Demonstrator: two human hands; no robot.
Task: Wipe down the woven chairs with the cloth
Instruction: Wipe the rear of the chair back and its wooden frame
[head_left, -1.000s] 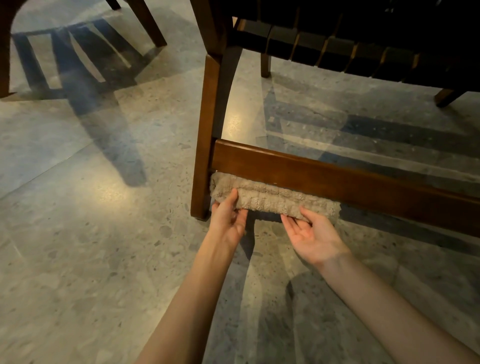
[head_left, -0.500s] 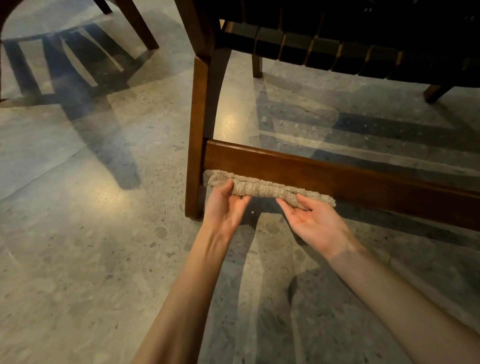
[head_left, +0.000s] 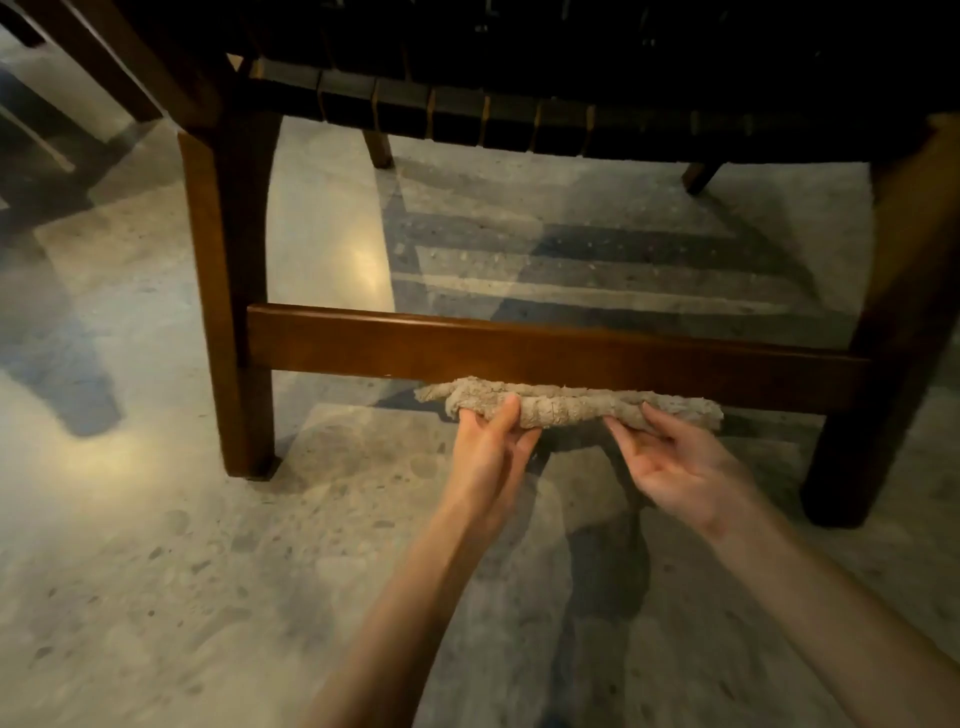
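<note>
Left hand (head_left: 488, 452): you pinch the cloth (head_left: 566, 405) near its left end, thumb on the near face and fingers curled beneath it.
Right hand (head_left: 675, 467): palm up, fingers cupped under the right half of the roll, thumb tip laid on its front; clamped on the cloth, not loose.
Why 2 hands: judged, the spread grip holds the roll taut and level, so its full length bears on the wood at once.
Cloth: beige towelling, bunched into 1 long roll; it lies along the bottom edge of the lower rail (head_left: 519, 348), touching it from about mid-span toward the right end.
Why there: judged, the underside and lower edge of the rail are the part being wiped; a rolled cloth fits that narrow edge better than a flat one.
Rail: dark brown wood, level, joined to the left front leg (head_left: 228, 291) and the right front leg (head_left: 883, 338).
Woven seat (head_left: 467, 109): dark straps above, well apart from your hands.
Floor (head_left: 156, 545): speckled grey stone with glare patches and chair shadows.
Second chair (head_left: 104, 57): only leg parts show, upper left.
Writing: 0 brands, labels or text readable anywhere.
</note>
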